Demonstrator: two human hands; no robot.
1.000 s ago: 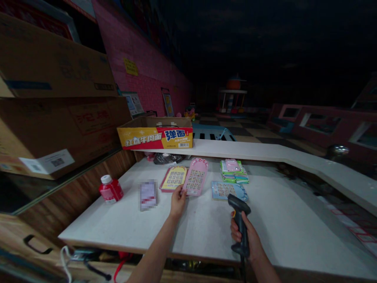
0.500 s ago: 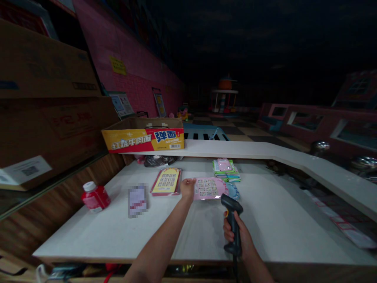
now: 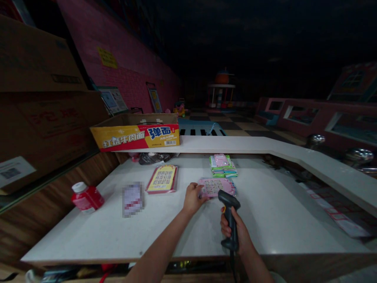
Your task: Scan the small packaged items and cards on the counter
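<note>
My right hand (image 3: 235,230) is wrapped round the handle of a black barcode scanner (image 3: 229,199), its head tilted up and its cable hanging over the counter's front edge. The left edge of a pink packet (image 3: 215,187) printed with rows of small pictures is held by my left hand (image 3: 194,199), fingers closed on it. This packet lies low over the counter, with a bit of a blue packet showing at its right end. Just behind it sits a stack of green packets (image 3: 224,169) topped by a small pink one. To the left lies a yellow and red packet pile (image 3: 161,179).
A red bottle with a white cap (image 3: 87,197) stands at the left beside a blurred-out card (image 3: 133,199). On the raised ledge (image 3: 229,144) is an open yellow and red noodle carton (image 3: 135,135). Brown cardboard boxes (image 3: 50,118) are stacked far left. Metal knobs (image 3: 359,156) stand at right.
My left hand has lowered the pink packet slightly and shifted its grip, covering more of the left end. The blue packet is now mostly covered. The view has moved slightly; the scanner stays in hand.
</note>
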